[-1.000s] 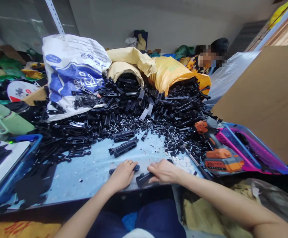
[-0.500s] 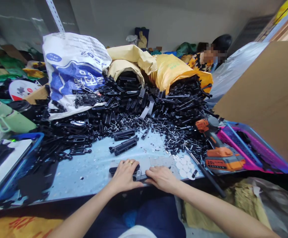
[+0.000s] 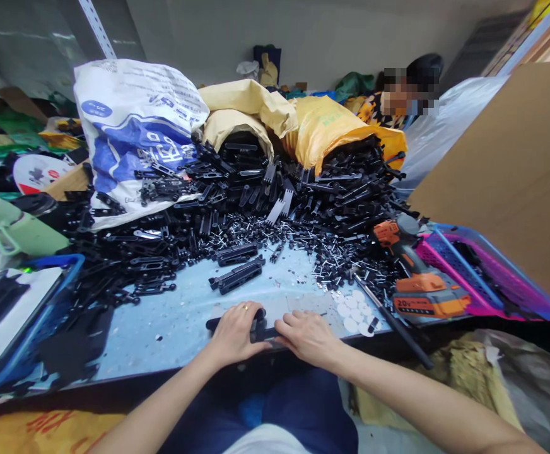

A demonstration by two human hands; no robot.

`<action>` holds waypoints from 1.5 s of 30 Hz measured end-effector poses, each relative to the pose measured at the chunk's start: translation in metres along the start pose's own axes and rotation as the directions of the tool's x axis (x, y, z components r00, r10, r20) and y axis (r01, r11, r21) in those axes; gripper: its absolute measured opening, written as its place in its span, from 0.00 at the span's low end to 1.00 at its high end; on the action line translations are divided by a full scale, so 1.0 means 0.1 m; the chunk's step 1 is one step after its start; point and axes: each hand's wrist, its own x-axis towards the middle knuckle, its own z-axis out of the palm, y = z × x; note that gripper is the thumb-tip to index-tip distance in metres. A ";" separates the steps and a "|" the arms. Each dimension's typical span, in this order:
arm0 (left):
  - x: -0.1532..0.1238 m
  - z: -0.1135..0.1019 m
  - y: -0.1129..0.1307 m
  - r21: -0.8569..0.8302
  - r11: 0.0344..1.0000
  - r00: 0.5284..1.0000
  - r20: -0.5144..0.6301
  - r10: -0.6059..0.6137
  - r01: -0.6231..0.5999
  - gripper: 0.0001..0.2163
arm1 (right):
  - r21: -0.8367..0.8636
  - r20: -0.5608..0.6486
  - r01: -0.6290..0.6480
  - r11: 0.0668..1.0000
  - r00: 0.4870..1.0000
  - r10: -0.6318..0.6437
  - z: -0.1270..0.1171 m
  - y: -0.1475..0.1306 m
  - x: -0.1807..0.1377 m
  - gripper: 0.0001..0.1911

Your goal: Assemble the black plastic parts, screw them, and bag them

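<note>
At the table's front edge, my left hand [image 3: 236, 332] is closed around a black plastic part [image 3: 212, 324], whose end sticks out to the left of the fingers. My right hand [image 3: 309, 338] grips the same dark piece or one joined to it from the right, fingers curled over the top. Between the two hands a short black stretch shows; the rest is hidden under the fingers. Just beyond them lie two long black assembled plastic parts [image 3: 238, 275], side by side on the blue tabletop [image 3: 161, 337].
Behind are heaped black parts [image 3: 351, 202], loose pins [image 3: 336, 265] and bags, including a white-blue sack [image 3: 137, 126]. To the right lie white discs [image 3: 353, 312], a black-handled rod [image 3: 400, 334], an orange cordless drill [image 3: 426, 293] and a pink basket [image 3: 450, 277]. A person sits beyond.
The part between my hands has turned, so a grey shiny spot there now looks black. My left fingers have drawn in slightly. The whole view has shifted a little.
</note>
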 end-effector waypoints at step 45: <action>0.76 -0.31 -0.10 0.023 0.967 0.961 -0.120 -0.249 0.254 0.13 | 0.208 -0.229 -0.482 0.851 0.822 0.521 0.10 1.26 1.17 0.08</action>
